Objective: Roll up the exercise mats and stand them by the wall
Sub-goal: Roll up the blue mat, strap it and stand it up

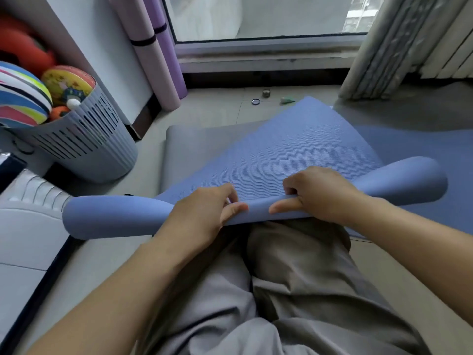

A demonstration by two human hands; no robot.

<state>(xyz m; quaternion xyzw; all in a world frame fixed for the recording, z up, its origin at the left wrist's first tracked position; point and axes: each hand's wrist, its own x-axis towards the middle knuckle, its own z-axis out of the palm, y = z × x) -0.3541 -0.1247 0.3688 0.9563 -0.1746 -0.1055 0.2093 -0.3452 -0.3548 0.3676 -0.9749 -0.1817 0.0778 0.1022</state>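
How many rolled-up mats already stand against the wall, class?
2. A pale pink rolled mat stands at the wall; a purple rolled mat stands beside it, next to the window frame. More may be out of view.

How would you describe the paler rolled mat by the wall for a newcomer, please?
Find the window; at its left edge two rolled mats stand by the wall. The pale lilac mat is the left, nearer one; its neighbour, the purple mat, is darker.

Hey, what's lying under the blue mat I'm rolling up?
A grey mat lies flat under the blue mat; only its left strip and far corner show. The rest of it is covered.
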